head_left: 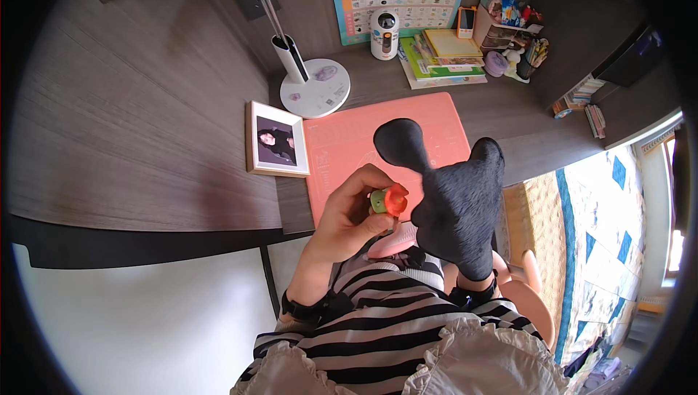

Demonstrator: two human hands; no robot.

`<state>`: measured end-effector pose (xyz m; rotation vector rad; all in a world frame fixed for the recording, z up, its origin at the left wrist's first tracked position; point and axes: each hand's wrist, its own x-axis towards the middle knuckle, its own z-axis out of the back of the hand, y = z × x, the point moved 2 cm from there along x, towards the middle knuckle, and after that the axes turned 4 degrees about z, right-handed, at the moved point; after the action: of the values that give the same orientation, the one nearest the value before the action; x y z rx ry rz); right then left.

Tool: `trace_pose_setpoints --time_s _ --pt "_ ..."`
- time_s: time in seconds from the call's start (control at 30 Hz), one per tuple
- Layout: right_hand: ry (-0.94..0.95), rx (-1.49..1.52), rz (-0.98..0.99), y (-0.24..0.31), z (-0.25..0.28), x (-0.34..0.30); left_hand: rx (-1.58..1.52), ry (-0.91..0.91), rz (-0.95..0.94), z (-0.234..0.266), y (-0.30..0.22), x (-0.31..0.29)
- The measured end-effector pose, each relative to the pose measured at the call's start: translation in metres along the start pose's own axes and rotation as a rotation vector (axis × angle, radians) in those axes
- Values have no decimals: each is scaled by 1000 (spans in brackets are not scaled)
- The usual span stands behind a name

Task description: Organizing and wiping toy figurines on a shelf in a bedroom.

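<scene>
In front of my chest, my left hand [343, 222] is closed around a small green-and-red figure [393, 200]. Its red end faces up and its green part sits between my thumb and fingers; the rest is hidden in my palm. A black fuzzy covering [459, 209], shaped like a mitten or hand puppet with two raised lobes, encloses my right hand [465, 242] down to the wrist. The fingers inside cannot be seen. Both hands are over the near edge of a pink desk mat [342, 140], apart from each other.
A white lamp base [320, 93] and a framed photo [278, 140] stand left of the mat. Farther back are a white robot-like gadget [384, 35], stacked books [440, 60] and a storage box [502, 31]. A bed [603, 249] lies to the right.
</scene>
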<state>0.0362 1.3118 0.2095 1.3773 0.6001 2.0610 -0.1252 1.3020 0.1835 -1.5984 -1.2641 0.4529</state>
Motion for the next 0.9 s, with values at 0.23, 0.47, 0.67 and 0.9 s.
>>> trace_pose_setpoints --time_s 0.23,0.47,0.67,0.9 --pt "24 17 1 1 -5 -3 199 -190 -33 -5 2 -4" --pt "158 -5 -32 1 2 2 976 -283 -353 -14 -15 -7" --pt "105 67 47 -3 1 -7 521 -378 -103 -18 -12 -11" --pt "115 212 -47 -5 -2 -9 997 -275 -419 -16 -15 -9"
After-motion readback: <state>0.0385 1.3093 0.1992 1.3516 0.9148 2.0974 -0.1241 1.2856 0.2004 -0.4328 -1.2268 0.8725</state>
